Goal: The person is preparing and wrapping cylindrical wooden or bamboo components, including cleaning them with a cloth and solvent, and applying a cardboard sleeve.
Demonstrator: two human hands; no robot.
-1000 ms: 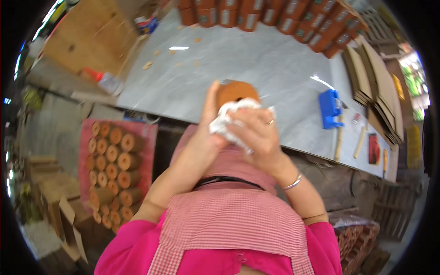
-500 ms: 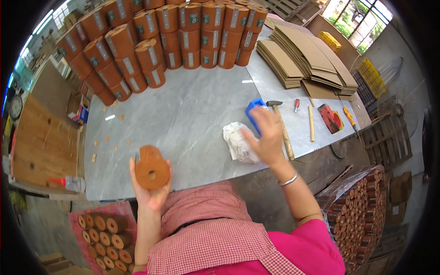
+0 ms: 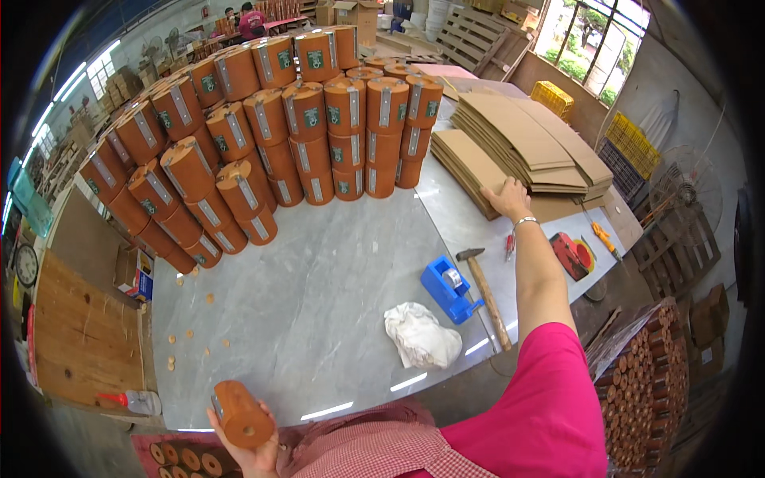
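Low at the front left, my left hand (image 3: pixel 259 450) is closed around a brown wooden-looking cylinder (image 3: pixel 241 414). A round hole shows in the cylinder's near end, and a metal strip runs along its side. My right arm is stretched forward, and its hand (image 3: pixel 508 197) grips the near end of a stack of flat cardboard sheets (image 3: pixel 470 163). Some of its fingertips are hidden, and no sheet looks lifted. Nearer me lie a blue tape dispenser (image 3: pixel 449 288), a hammer (image 3: pixel 488 299) and a crumpled white cloth (image 3: pixel 421 334).
Stacked brown cylinders (image 3: pixel 305 143) with metal strips and green labels stand at the table's back left. A red-handled tool (image 3: pixel 510 245), a red object (image 3: pixel 572 255) and an orange-handled tool (image 3: pixel 606 239) lie right. Small round discs (image 3: pixel 190 334) dot the grey tabletop (image 3: pixel 319 295).
My right hand has moved from above the cloth and tape dispenser forward to the cardboard. My left hand still holds the cylinder, now lower in view. The view has tilted up, showing more background.
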